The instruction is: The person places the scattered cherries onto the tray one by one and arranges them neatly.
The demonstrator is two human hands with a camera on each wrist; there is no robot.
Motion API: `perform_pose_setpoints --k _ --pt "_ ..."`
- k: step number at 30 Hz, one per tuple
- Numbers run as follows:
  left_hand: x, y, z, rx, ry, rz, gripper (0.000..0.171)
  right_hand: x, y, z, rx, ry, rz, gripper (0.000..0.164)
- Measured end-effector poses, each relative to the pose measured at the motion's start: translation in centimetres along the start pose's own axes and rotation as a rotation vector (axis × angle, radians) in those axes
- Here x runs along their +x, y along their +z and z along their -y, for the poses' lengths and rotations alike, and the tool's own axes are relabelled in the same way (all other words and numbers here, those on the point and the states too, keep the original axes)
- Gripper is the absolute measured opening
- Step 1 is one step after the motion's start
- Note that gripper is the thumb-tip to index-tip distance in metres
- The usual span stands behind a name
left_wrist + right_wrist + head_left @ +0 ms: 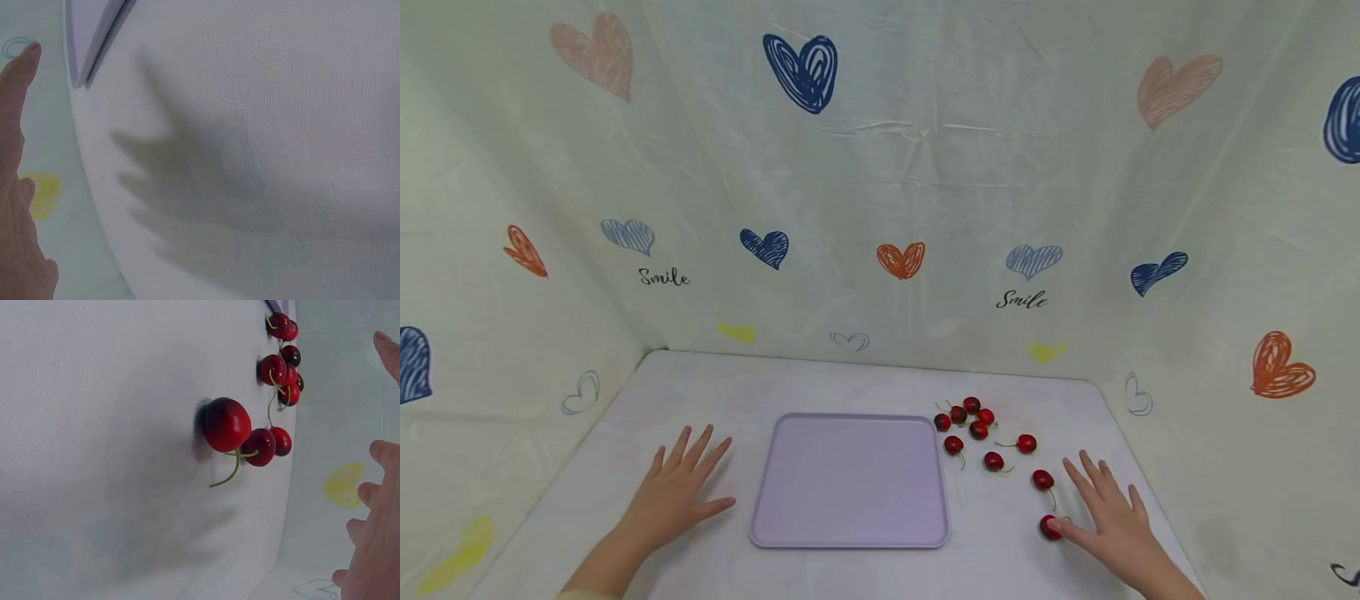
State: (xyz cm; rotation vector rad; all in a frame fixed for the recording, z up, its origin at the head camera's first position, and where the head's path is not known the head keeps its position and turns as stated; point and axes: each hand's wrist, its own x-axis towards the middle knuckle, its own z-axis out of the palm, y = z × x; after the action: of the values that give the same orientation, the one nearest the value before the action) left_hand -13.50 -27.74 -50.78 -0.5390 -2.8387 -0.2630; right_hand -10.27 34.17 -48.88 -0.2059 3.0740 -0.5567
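Observation:
Several dark red cherries (978, 430) with green stems lie on the table to the right of a flat lilac tray (850, 483). My left hand (673, 496) hovers left of the tray with its fingers spread, holding nothing; its shadow falls on the table in the left wrist view. My right hand (1108, 521) is spread above the table at the right. Its thumb overlaps the nearest cherry (226, 425) in the head view, but the right wrist view shows the fingers apart from it. Another cherry (1042, 480) lies just beyond.
A white cloth (925, 183) printed with hearts and the word Smile hangs behind and on both sides of the white table (715, 575). Most cherries cluster by the tray's upper right corner; a few are scattered toward the right hand.

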Motion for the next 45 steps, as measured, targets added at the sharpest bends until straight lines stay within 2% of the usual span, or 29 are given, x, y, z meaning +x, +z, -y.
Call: perform_pose_setpoints --k 10,24,31,36,45 --pt "2.2 1.5 -0.3 -0.049 0.021 0.097 0.089 0.2 0.4 0.4 0.070 -0.007 -0.051 0.083" --pt "4.6 4.0 0.2 -0.103 0.054 0.212 0.093 0.4 1.9 0.2 0.244 0.212 0.092 0.088" --pt "5.1 3.6 0.1 -0.175 0.048 0.311 0.096 0.3 2.7 -0.3 0.334 0.264 0.087 0.077" --pt "5.3 4.1 0.8 -0.194 0.037 0.363 0.100 0.5 3.0 -0.5 0.346 0.301 0.084 0.071" --pt "5.8 4.9 1.1 -0.208 0.051 0.366 0.105 0.2 3.9 -1.5 0.300 0.288 0.004 0.053"
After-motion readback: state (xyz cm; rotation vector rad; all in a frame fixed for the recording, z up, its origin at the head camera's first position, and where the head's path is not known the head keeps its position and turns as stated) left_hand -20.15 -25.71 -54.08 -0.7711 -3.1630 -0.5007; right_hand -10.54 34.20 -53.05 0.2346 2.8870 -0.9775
